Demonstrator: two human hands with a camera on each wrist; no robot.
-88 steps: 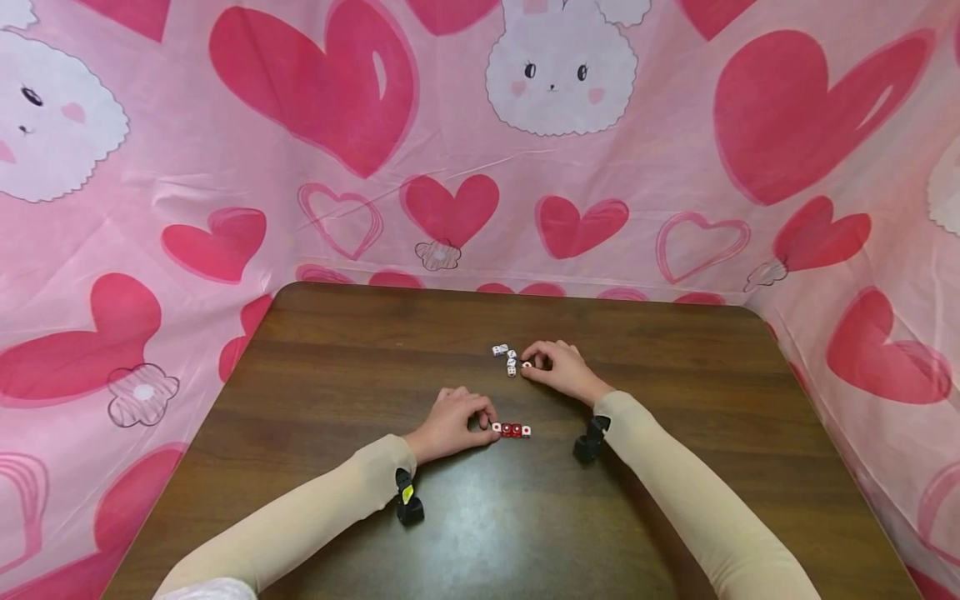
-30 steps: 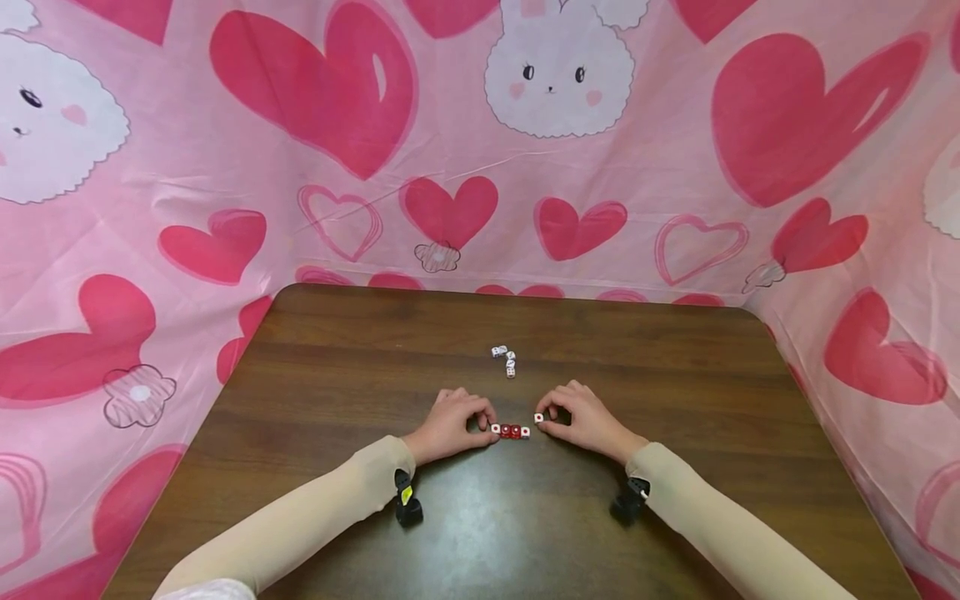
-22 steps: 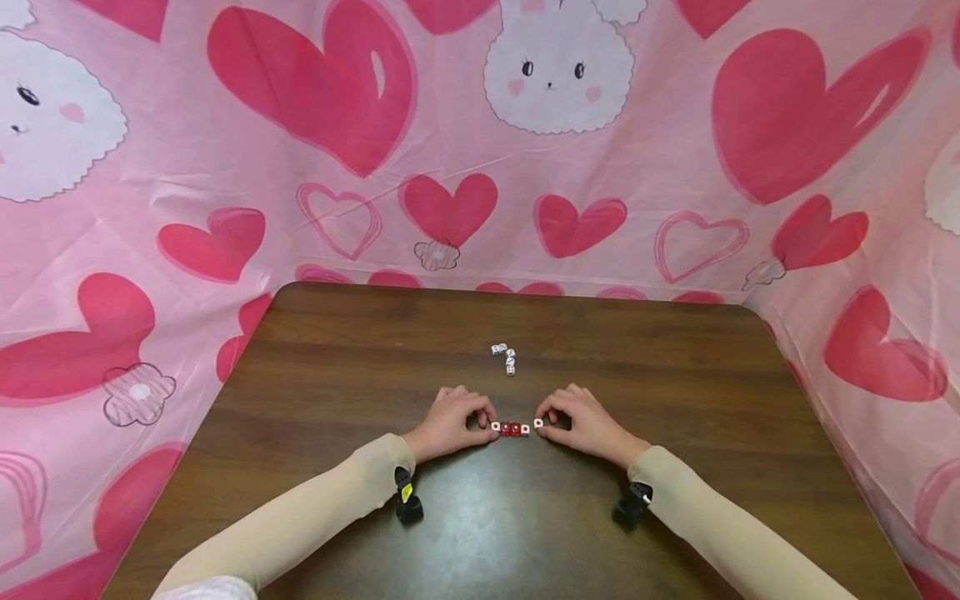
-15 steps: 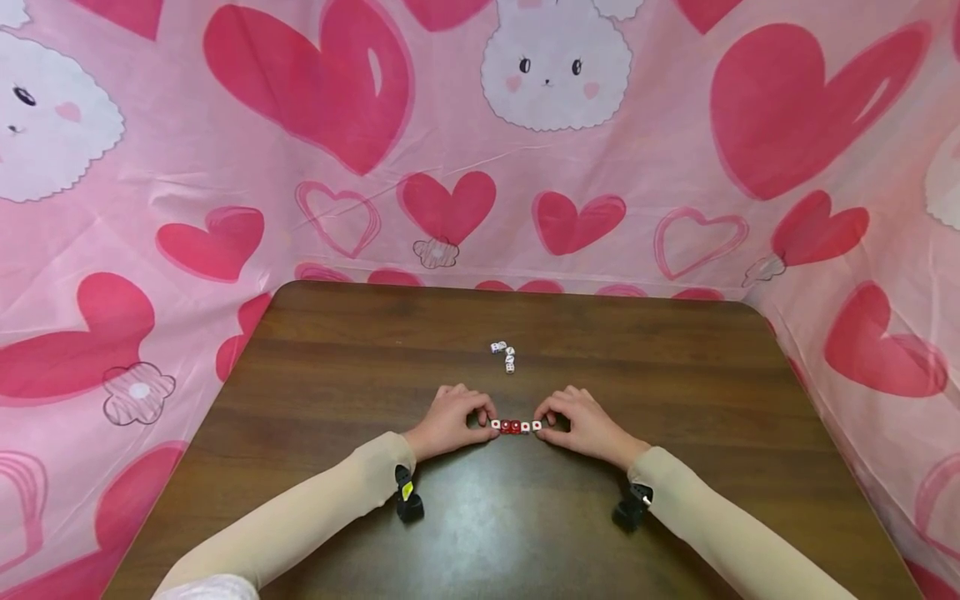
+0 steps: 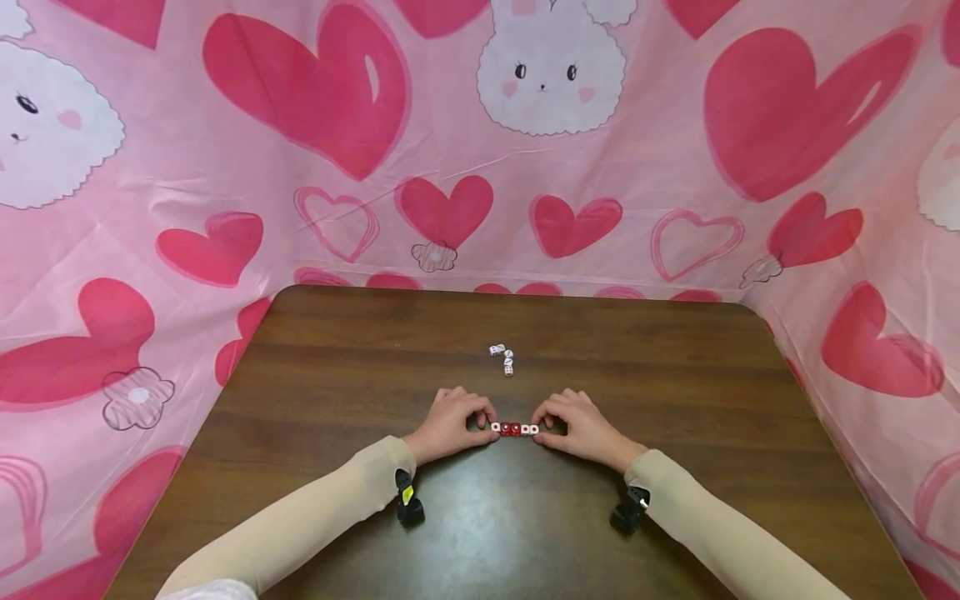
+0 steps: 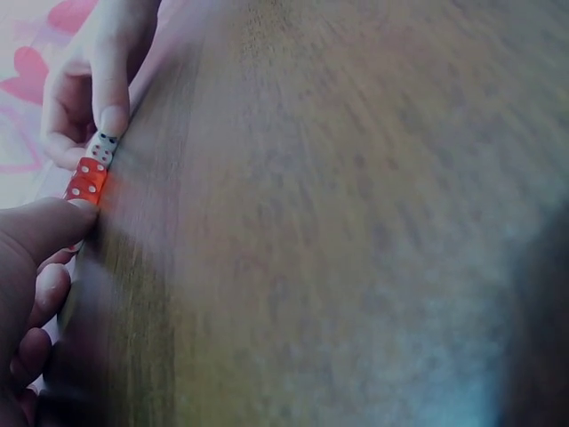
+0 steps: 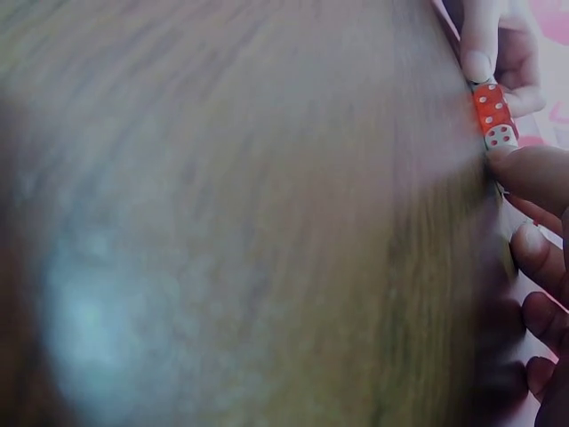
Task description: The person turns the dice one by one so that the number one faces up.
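Right hand [image 5: 585,429] pinches a white die [image 5: 534,430], just closed up against the dice row [image 5: 515,430] beside it; left hand [image 5: 448,425] pinches the opposite end: five long now!

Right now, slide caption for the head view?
Left fingers and right fingers flank a row of red and white dice.

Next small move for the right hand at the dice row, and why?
Probably let the right hand ease off the white die at its end of the row. That die looks lined up against its neighbor, the left hand pinches the opposite end, and loose white dice lie farther back on the table, seemingly next to fetch.
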